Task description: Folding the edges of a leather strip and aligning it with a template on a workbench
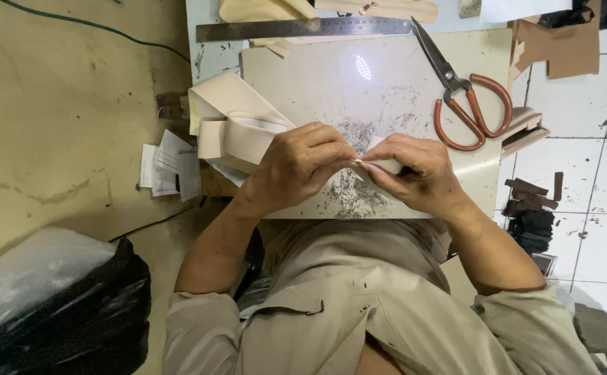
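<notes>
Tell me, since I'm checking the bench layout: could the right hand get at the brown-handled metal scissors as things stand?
Probably yes. The brown-handled metal scissors lie bare on the white board, just beyond the right hand, nothing between. But both hands are pinching a cream strip, so it must let go first.

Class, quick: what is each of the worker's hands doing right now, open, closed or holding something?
Left hand: closed, pinching the cream strip over the cutting board.
Right hand: closed, pinching the same strip's end where the two hands meet.
</notes>
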